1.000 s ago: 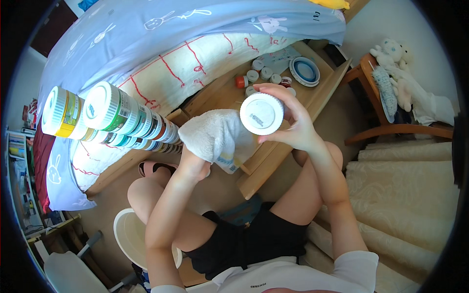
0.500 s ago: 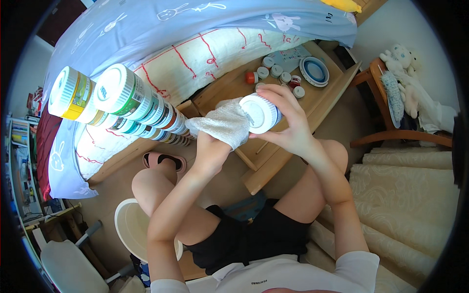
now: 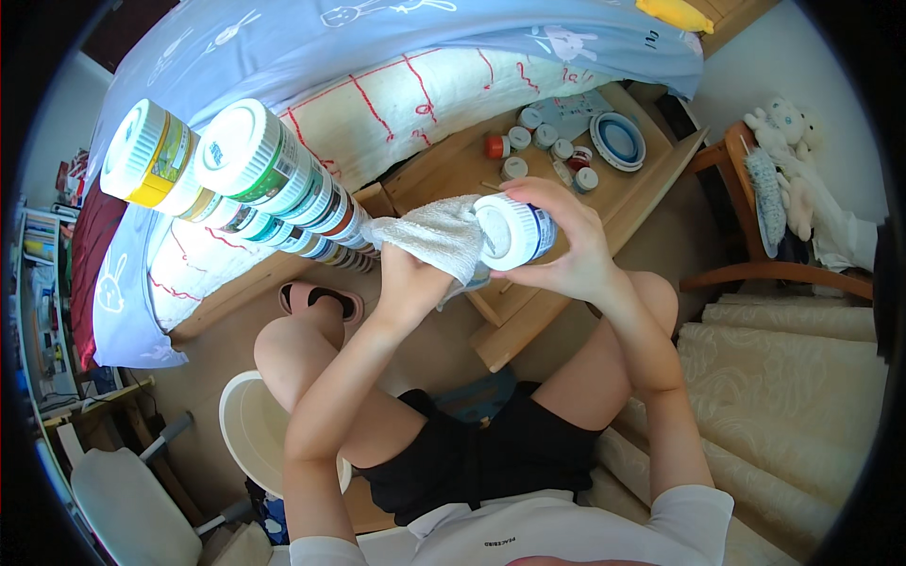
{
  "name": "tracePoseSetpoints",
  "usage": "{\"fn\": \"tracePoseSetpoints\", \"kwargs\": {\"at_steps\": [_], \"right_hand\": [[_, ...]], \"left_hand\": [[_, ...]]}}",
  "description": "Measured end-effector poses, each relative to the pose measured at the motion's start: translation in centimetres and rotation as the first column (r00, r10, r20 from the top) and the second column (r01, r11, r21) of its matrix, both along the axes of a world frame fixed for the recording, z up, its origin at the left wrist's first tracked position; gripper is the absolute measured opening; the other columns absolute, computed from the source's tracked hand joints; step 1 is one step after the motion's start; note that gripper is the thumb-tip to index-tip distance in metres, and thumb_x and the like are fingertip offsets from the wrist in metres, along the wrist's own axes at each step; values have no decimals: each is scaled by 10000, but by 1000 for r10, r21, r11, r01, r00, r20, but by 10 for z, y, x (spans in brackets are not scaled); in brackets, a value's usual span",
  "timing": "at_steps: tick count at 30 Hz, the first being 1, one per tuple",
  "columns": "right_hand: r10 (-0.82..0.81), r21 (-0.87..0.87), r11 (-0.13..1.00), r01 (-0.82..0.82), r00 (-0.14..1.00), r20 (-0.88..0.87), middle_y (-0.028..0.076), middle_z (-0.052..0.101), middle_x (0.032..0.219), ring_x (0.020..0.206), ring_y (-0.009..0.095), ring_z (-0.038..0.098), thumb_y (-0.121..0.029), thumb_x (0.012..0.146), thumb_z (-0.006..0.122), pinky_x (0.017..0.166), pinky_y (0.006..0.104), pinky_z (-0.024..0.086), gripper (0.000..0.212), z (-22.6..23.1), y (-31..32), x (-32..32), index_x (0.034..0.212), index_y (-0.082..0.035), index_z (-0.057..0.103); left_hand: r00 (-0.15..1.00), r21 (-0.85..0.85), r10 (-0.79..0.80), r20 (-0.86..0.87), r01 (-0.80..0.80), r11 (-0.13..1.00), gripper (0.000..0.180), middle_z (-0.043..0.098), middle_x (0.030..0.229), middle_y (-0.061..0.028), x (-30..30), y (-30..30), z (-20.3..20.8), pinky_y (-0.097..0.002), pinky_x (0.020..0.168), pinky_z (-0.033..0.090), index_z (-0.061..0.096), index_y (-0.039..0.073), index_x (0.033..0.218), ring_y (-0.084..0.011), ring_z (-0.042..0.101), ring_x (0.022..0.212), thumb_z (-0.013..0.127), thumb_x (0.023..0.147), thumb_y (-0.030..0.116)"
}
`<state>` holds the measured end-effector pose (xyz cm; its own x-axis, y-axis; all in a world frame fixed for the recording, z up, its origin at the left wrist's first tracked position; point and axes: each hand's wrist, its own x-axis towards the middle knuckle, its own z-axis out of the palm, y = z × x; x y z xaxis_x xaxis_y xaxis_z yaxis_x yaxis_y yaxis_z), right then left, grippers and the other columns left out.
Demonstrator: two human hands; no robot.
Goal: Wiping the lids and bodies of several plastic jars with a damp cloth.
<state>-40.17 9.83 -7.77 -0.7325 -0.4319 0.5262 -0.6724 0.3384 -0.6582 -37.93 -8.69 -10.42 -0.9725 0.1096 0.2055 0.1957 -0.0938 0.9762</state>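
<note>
My right hand point(image 3: 578, 247) grips a white-lidded jar point(image 3: 506, 232), fingers over its top edge and thumb underneath. The jar is tilted, with its ridged lid toward me and a strip of blue label showing on the right. A crumpled white cloth point(image 3: 436, 234) is bunched in my left hand point(image 3: 411, 288). Its folds touch the jar's left side and hide part of my left fingers. To the left rise two tall stacks of jars: the nearer one is topped by a green-labelled jar point(image 3: 247, 156), the other by a yellow-labelled jar point(image 3: 151, 160).
Beyond my hands, a pulled-out wooden drawer point(image 3: 609, 222) holds several small jars point(image 3: 545, 138) and a blue-and-white round basin point(image 3: 619, 140). A bed with a blue cover point(image 3: 283, 52) stands behind. A cream bucket point(image 3: 253, 424) is by my left leg; a wooden chair point(image 3: 746, 179) bears plush toys.
The jar has turned in my right hand, so more of its blue label shows. The cloth remains against its left side. My view has shifted slightly, uncovering a small jar in the drawer.
</note>
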Motion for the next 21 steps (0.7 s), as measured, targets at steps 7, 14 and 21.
{"fn": "tracePoseSetpoints", "kwargs": {"at_steps": [7, 14, 21], "right_hand": [[179, -79, 983, -165, 954, 239, 117, 542, 1018, 945, 219, 537, -176, 511, 799, 832, 306, 406, 676, -10, 3, 9, 1084, -2, 487], [405, -352, 904, -241, 745, 530, 102, 483, 1099, 1031, 204, 475, -163, 520, 797, 890, 311, 359, 722, -2, 10, 20, 1141, -24, 456], [400, -326, 893, -311, 881, 254, 108, 411, 1163, 1115, 211, 399, -85, 485, 802, 936, 334, 311, 781, 0, 10, 7, 1173, -66, 436]], "left_hand": [[993, -41, -117, -24, 116, 992, 331, 598, 968, -112, -3, -10, 0, -288, 758, 454, 557, -40, 991, -157, 569, 859, 650, 681, 30], [998, 63, 58, -30, -56, 996, 283, 578, 953, -83, -3, -12, -7, -288, 799, 417, 539, -6, 992, -156, 542, 887, 620, 728, 58], [990, 463, -29, 137, -38, 885, 343, 515, 1067, -72, -1, -15, 7, -332, 865, 393, 432, 33, 1124, -180, 501, 983, 530, 840, 200]]}}
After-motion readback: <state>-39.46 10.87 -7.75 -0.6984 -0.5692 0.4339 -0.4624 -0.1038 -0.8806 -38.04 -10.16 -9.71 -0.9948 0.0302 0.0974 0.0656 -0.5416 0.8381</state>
